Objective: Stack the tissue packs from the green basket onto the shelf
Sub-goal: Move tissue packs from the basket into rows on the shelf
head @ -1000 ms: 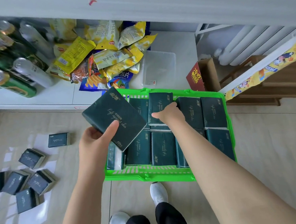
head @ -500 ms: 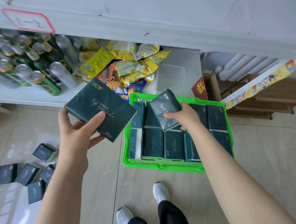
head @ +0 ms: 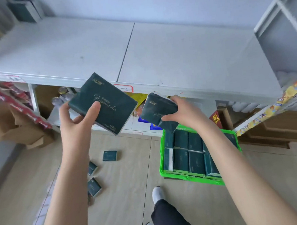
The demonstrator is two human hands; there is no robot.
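My left hand (head: 78, 120) grips a dark green tissue pack (head: 106, 101) with gold lettering, held flat in front of the white shelf's front edge. My right hand (head: 184, 113) grips a second dark green tissue pack (head: 158, 111), tilted, just above the green basket's far-left corner. The green basket (head: 192, 177) stands on the floor at the right with several more dark green packs (head: 189, 153) packed inside. The white shelf (head: 175, 57) spreads wide and bare above both hands. A dark green stack (head: 24, 10) sits at its far-left back corner.
Small dark green packs (head: 109, 155) lie scattered on the wood-look floor to the left. Cans (head: 62, 96) and snack bags show in the lower shelf. Cardboard (head: 9, 125) and red packaging (head: 17, 104) stand at left; a white rack (head: 282, 32) at right. My white shoes (head: 157, 193) are below.
Both hands have risen from basket level to the shelf's front edge. The right hand took a pack out of the basket. The view has tilted up onto the shelf top.
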